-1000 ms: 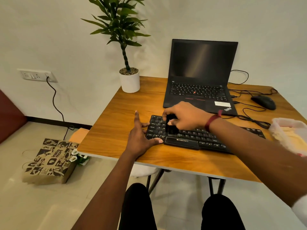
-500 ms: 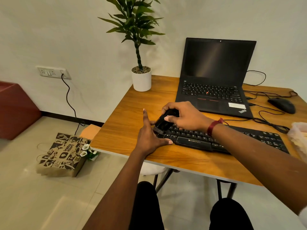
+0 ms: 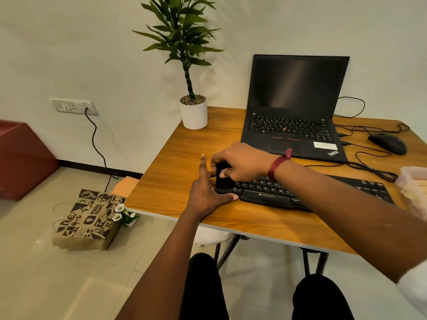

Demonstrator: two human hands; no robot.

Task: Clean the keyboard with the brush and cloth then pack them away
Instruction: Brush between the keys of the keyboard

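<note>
The right hand (image 3: 242, 162) curls around the black brush (image 3: 223, 181), bristles down on the left end of the Zebronics keyboard (image 3: 265, 195). The left hand (image 3: 205, 192), fingers spread, braces that end. Too hard a stroke could unseat a keycap or skid the keyboard.

Brush: the small black brush (image 3: 222, 181), at the left end of the black Zebronics keyboard (image 3: 265, 191), is mostly covered by the right hand (image 3: 242, 165); its bristles cannot be made out.
Grip: the fingertips under the palm are hidden.
Keyboard: the left edge is behind the left hand (image 3: 205, 192); the middle keys are under the right forearm.
Tub: the translucent plastic tub (image 3: 413, 188), right of the keyboard, is blurred and cut by the frame; its contents are unclear.
</note>
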